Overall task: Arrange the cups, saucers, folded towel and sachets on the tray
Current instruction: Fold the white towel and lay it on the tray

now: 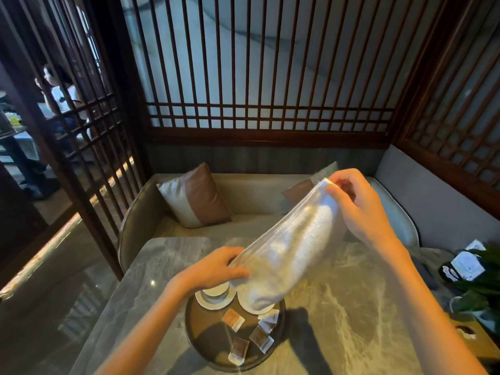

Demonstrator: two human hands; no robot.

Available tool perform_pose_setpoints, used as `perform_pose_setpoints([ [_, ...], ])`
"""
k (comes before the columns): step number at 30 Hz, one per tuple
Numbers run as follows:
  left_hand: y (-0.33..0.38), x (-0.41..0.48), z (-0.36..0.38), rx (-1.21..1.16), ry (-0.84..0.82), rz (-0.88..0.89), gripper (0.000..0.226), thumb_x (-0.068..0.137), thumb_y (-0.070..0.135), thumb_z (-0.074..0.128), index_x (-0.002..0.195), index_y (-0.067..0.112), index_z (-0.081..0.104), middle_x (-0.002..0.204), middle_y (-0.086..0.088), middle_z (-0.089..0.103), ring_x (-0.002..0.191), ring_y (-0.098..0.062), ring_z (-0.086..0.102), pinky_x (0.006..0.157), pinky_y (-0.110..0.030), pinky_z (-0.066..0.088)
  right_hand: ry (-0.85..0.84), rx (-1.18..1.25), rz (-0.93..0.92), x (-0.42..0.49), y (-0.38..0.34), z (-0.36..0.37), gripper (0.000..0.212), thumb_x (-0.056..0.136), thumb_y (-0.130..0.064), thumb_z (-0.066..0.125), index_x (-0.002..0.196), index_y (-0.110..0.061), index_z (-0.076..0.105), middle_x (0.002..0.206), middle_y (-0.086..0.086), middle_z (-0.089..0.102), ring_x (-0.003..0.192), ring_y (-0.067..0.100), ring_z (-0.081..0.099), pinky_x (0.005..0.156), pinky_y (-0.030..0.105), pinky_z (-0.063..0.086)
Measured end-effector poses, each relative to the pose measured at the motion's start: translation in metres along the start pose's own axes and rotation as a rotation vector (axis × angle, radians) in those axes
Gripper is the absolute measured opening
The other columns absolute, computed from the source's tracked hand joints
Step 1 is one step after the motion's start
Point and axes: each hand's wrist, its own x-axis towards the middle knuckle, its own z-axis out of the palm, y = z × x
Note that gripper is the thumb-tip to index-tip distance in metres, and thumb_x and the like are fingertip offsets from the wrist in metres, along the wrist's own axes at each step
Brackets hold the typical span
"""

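Observation:
A white towel (289, 247) is stretched in the air above the round dark tray (197, 345). My left hand (219, 266) grips its lower left end and my right hand (357, 201) pinches its upper right corner. On the tray's far side a white cup sits on a saucer (213, 297); a second saucer (257, 309) is partly hidden under the towel. Several sachets lie on the tray, among them an orange one (233, 319), a brown one (238, 350) and a pale one (266, 324).
The tray sits on a grey marble table (351, 307). A dark holder with white packets (464, 266) and a green plant (484, 290) stand at the table's right edge. A sofa with cushions (197, 197) lies beyond. A person sits behind the lattice screen (61, 96).

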Motion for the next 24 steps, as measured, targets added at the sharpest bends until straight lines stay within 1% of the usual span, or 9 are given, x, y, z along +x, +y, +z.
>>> perform_pose_setpoints([
  [4, -0.002, 0.001, -0.009, -0.013, 0.143, 0.033, 0.020, 0.096, 0.038, 0.053, 0.115, 0.031, 0.053, 0.107, 0.011, 0.062, 0.097, -0.007, 0.061, 0.089, -0.035, 0.053, 0.070, 0.033, 0.034, 0.003, 0.015, -0.011, 0.004, 0.098, -0.025, 0.056, 0.100, -0.028, 0.055, 0.089, -0.027, 0.059, 0.082, -0.002, 0.058, 0.074, 0.011, 0.045],
  [9, 0.003, 0.006, -0.021, -0.055, 0.290, 0.114, 0.013, 0.096, 0.038, 0.052, 0.109, 0.038, 0.050, 0.102, 0.014, 0.063, 0.092, -0.007, 0.063, 0.079, -0.031, 0.057, 0.131, 0.033, 0.072, 0.004, 0.024, -0.016, 0.014, 0.097, -0.032, 0.054, 0.094, -0.045, 0.048, 0.073, -0.018, 0.060, 0.066, 0.005, 0.053, 0.060, 0.016, 0.043],
  [11, 0.005, 0.007, -0.026, -0.073, 0.273, 0.140, 0.019, 0.092, 0.041, 0.059, 0.106, 0.044, 0.048, 0.102, 0.019, 0.060, 0.091, -0.001, 0.060, 0.074, -0.022, 0.054, 0.158, 0.011, 0.091, 0.005, 0.028, -0.016, 0.014, 0.097, -0.033, 0.053, 0.093, -0.044, 0.047, 0.065, -0.013, 0.055, 0.059, 0.006, 0.048, 0.055, 0.018, 0.041],
  [13, 0.008, 0.006, -0.030, -0.088, 0.190, 0.140, 0.034, 0.079, 0.046, 0.070, 0.105, 0.046, 0.049, 0.102, 0.026, 0.057, 0.093, 0.004, 0.057, 0.072, -0.014, 0.050, 0.179, -0.013, 0.104, 0.007, 0.032, -0.017, 0.014, 0.098, -0.033, 0.052, 0.091, -0.044, 0.046, 0.063, -0.011, 0.054, 0.056, 0.005, 0.046, 0.053, 0.019, 0.040],
  [15, 0.007, 0.007, -0.032, -0.067, 0.136, 0.120, 0.035, 0.075, 0.045, 0.073, 0.105, 0.044, 0.054, 0.101, 0.023, 0.058, 0.095, 0.001, 0.058, 0.076, -0.020, 0.054, 0.176, -0.036, 0.125, 0.008, 0.037, -0.019, 0.010, 0.098, -0.036, 0.051, 0.091, -0.042, 0.047, 0.063, -0.009, 0.055, 0.057, 0.005, 0.048, 0.056, 0.025, 0.041],
  [17, 0.007, 0.007, -0.035, -0.024, 0.139, 0.103, 0.031, 0.079, 0.040, 0.073, 0.106, 0.041, 0.056, 0.103, 0.017, 0.061, 0.095, -0.004, 0.060, 0.082, -0.026, 0.055, 0.157, -0.059, 0.132, 0.010, 0.040, -0.019, 0.008, 0.097, -0.039, 0.052, 0.091, -0.039, 0.047, 0.065, -0.007, 0.056, 0.059, 0.007, 0.050, 0.059, 0.031, 0.042],
  [19, 0.007, 0.006, -0.039, 0.027, 0.171, 0.099, 0.027, 0.085, 0.035, 0.070, 0.107, 0.040, 0.056, 0.102, 0.015, 0.062, 0.091, -0.008, 0.061, 0.079, -0.023, 0.053, 0.145, -0.068, 0.138, 0.010, 0.042, -0.019, 0.008, 0.097, -0.040, 0.053, 0.091, -0.039, 0.047, 0.071, -0.008, 0.058, 0.063, 0.009, 0.052, 0.062, 0.032, 0.043],
  [21, 0.008, 0.004, -0.041, 0.074, 0.205, 0.129, 0.022, 0.091, 0.030, 0.064, 0.110, 0.037, 0.055, 0.097, 0.019, 0.061, 0.086, -0.005, 0.060, 0.074, -0.015, 0.050, 0.144, -0.061, 0.140, 0.009, 0.043, -0.018, 0.008, 0.097, -0.039, 0.054, 0.091, -0.038, 0.049, 0.076, -0.007, 0.059, 0.064, 0.006, 0.052, 0.062, 0.031, 0.043],
  [24, 0.008, 0.004, -0.042, 0.188, 0.210, 0.143, 0.021, 0.098, 0.027, 0.052, 0.118, 0.025, 0.056, 0.105, 0.013, 0.062, 0.097, -0.004, 0.061, 0.082, -0.012, 0.049, 0.141, -0.035, 0.123, 0.006, 0.042, -0.017, 0.011, 0.097, -0.036, 0.054, 0.089, -0.042, 0.049, 0.072, -0.007, 0.056, 0.060, 0.004, 0.048, 0.057, 0.024, 0.041],
])
